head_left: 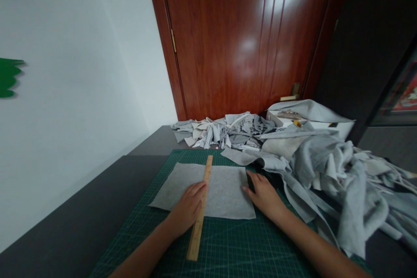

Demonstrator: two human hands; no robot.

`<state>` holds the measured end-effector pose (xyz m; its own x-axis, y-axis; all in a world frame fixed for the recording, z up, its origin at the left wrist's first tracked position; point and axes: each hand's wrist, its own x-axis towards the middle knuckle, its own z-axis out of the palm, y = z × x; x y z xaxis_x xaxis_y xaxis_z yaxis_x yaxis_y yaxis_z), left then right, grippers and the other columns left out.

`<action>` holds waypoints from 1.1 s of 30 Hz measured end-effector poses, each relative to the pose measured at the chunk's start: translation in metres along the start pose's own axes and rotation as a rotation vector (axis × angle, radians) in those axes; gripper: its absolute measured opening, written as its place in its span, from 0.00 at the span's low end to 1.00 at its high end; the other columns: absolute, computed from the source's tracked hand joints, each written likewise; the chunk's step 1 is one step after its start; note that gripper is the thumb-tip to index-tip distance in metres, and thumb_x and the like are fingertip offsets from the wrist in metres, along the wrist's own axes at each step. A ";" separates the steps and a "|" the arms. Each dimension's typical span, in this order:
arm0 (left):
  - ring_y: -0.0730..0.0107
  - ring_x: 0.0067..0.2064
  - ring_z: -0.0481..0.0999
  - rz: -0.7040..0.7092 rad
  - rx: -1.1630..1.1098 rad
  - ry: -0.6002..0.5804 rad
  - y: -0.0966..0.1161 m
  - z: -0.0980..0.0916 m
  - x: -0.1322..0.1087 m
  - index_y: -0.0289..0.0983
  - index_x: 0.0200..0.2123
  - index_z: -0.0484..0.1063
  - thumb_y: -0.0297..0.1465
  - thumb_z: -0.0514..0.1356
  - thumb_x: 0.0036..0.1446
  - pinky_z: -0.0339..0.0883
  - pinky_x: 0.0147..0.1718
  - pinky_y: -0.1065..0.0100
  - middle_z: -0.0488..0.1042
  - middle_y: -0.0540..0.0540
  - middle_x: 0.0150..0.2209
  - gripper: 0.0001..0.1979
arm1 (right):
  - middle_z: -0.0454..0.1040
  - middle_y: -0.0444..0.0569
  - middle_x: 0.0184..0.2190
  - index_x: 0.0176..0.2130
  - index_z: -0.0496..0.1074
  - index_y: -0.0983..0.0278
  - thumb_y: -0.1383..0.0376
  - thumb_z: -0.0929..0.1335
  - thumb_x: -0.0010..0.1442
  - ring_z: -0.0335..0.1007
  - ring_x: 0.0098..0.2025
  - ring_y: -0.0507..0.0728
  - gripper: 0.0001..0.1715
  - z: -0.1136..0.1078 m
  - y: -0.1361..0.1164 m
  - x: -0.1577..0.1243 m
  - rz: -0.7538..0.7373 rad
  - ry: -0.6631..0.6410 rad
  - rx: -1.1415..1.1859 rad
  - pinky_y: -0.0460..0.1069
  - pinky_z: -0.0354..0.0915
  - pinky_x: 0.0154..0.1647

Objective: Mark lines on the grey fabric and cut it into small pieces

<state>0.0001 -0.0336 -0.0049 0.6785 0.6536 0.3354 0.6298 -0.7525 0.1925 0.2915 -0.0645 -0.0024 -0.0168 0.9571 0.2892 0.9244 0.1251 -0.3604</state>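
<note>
A grey piece of fabric [224, 195] lies flat on a green cutting mat [241, 247] with grid lines. Across the fabric runs a wooden ruler [196, 234], its near end reaching past the fabric's front edge. My left hand [188, 206] rests on the fabric against the ruler's left side, fingertips on the ruler, fingers close together. At the fabric's right edge is my right hand [263, 193], its thumb and fingers apart, touching or just beside the edge, with nothing seen in it.
Grey scraps [228, 130] are heaped behind the mat. Long grey fabric strips [325, 165] spread over the right side, some onto the mat. A white box [342, 129] stands at the back right, before a brown door [221, 43]. A white wall [81, 74] borders the dark table [81, 208].
</note>
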 end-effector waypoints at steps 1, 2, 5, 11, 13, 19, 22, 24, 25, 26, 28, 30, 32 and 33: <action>0.62 0.63 0.59 -0.001 0.002 -0.001 0.000 0.000 0.000 0.38 0.63 0.56 0.21 0.46 0.60 0.57 0.62 0.52 0.62 0.41 0.61 0.27 | 0.68 0.62 0.55 0.62 0.59 0.71 0.63 0.62 0.59 0.67 0.55 0.64 0.33 0.000 0.000 0.000 0.039 0.011 0.037 0.56 0.61 0.57; 0.62 0.63 0.59 -0.003 0.005 -0.002 0.000 0.000 0.000 0.37 0.63 0.57 0.21 0.46 0.60 0.56 0.62 0.52 0.62 0.41 0.61 0.27 | 0.68 0.61 0.55 0.62 0.57 0.70 0.63 0.62 0.59 0.69 0.53 0.63 0.34 0.000 -0.001 0.001 0.074 0.012 0.074 0.55 0.63 0.54; 0.62 0.63 0.59 -0.007 0.011 -0.002 0.000 0.002 0.001 0.36 0.62 0.57 0.21 0.46 0.59 0.56 0.62 0.52 0.62 0.40 0.61 0.27 | 0.66 0.61 0.56 0.64 0.53 0.68 0.66 0.63 0.57 0.73 0.47 0.60 0.37 0.001 -0.006 0.001 0.131 -0.011 0.148 0.53 0.67 0.47; 0.61 0.62 0.60 -0.002 0.021 0.001 -0.002 0.003 0.000 0.36 0.62 0.58 0.21 0.46 0.60 0.56 0.62 0.52 0.63 0.40 0.61 0.26 | 0.71 0.59 0.48 0.62 0.55 0.71 0.70 0.65 0.55 0.73 0.46 0.60 0.37 0.001 -0.018 -0.002 0.172 -0.021 0.204 0.51 0.66 0.47; 0.61 0.62 0.60 -0.003 0.028 0.007 -0.002 0.003 0.000 0.36 0.62 0.58 0.21 0.46 0.59 0.57 0.62 0.52 0.63 0.40 0.61 0.27 | 0.72 0.58 0.46 0.62 0.56 0.72 0.73 0.64 0.54 0.73 0.44 0.59 0.36 0.004 -0.016 -0.001 0.156 -0.005 0.251 0.50 0.66 0.46; 0.61 0.62 0.61 -0.036 0.060 0.028 0.006 0.011 0.003 0.35 0.61 0.60 0.21 0.47 0.58 0.57 0.61 0.53 0.63 0.40 0.61 0.26 | 0.72 0.56 0.41 0.59 0.59 0.74 0.75 0.62 0.52 0.72 0.40 0.59 0.34 0.014 -0.002 0.005 0.114 0.072 0.329 0.50 0.67 0.43; 0.60 0.62 0.61 -0.044 0.075 0.037 0.014 0.016 0.005 0.36 0.61 0.59 0.20 0.47 0.58 0.57 0.61 0.53 0.63 0.40 0.61 0.27 | 0.72 0.54 0.39 0.58 0.60 0.74 0.75 0.63 0.51 0.72 0.40 0.58 0.35 0.014 0.007 0.006 0.105 0.074 0.337 0.50 0.66 0.44; 0.59 0.62 0.61 -0.044 0.078 0.035 0.018 0.018 0.005 0.36 0.61 0.59 0.20 0.47 0.58 0.58 0.61 0.52 0.63 0.39 0.61 0.27 | 0.72 0.53 0.37 0.58 0.61 0.73 0.75 0.63 0.50 0.72 0.39 0.57 0.34 0.013 0.011 0.005 0.101 0.071 0.338 0.50 0.66 0.44; 0.59 0.62 0.60 -0.047 0.078 0.032 0.020 0.019 0.005 0.35 0.61 0.59 0.20 0.47 0.58 0.58 0.61 0.52 0.63 0.38 0.61 0.27 | 0.72 0.52 0.37 0.58 0.61 0.72 0.74 0.63 0.50 0.72 0.39 0.57 0.34 0.013 0.013 0.005 0.100 0.071 0.337 0.50 0.66 0.43; 0.59 0.62 0.60 -0.049 0.078 0.027 0.021 0.019 0.005 0.34 0.61 0.59 0.20 0.47 0.58 0.58 0.61 0.52 0.63 0.38 0.61 0.27 | 0.73 0.52 0.36 0.57 0.62 0.72 0.74 0.63 0.51 0.72 0.38 0.57 0.33 0.014 0.014 0.005 0.099 0.070 0.334 0.49 0.66 0.43; 0.59 0.63 0.60 -0.052 0.075 0.019 0.022 0.019 0.005 0.33 0.61 0.58 0.21 0.46 0.59 0.58 0.61 0.52 0.62 0.37 0.61 0.26 | 0.73 0.51 0.36 0.57 0.62 0.71 0.73 0.62 0.51 0.72 0.37 0.57 0.33 0.014 0.015 0.005 0.096 0.065 0.326 0.49 0.66 0.41; 0.59 0.63 0.60 -0.047 0.069 0.016 0.021 0.018 0.005 0.33 0.62 0.58 0.21 0.46 0.59 0.58 0.61 0.52 0.62 0.37 0.62 0.26 | 0.73 0.51 0.36 0.57 0.63 0.70 0.73 0.62 0.51 0.72 0.36 0.57 0.32 0.014 0.015 0.005 0.093 0.056 0.318 0.49 0.66 0.41; 0.60 0.63 0.60 -0.039 0.062 0.016 0.021 0.019 0.005 0.33 0.62 0.58 0.21 0.46 0.59 0.58 0.61 0.52 0.62 0.37 0.62 0.26 | 0.74 0.52 0.36 0.57 0.63 0.72 0.73 0.62 0.51 0.72 0.36 0.57 0.32 0.013 0.013 0.005 0.096 0.050 0.310 0.49 0.66 0.41; 0.60 0.63 0.59 -0.036 0.061 0.016 0.021 0.019 0.005 0.33 0.62 0.58 0.21 0.46 0.59 0.57 0.61 0.52 0.62 0.38 0.62 0.26 | 0.74 0.52 0.36 0.57 0.63 0.72 0.73 0.62 0.51 0.72 0.36 0.57 0.32 0.012 0.013 0.005 0.095 0.048 0.309 0.49 0.66 0.41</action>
<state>0.0240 -0.0445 -0.0163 0.6489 0.6788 0.3438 0.6761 -0.7216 0.1487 0.2985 -0.0547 -0.0166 0.0893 0.9557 0.2805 0.7616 0.1160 -0.6376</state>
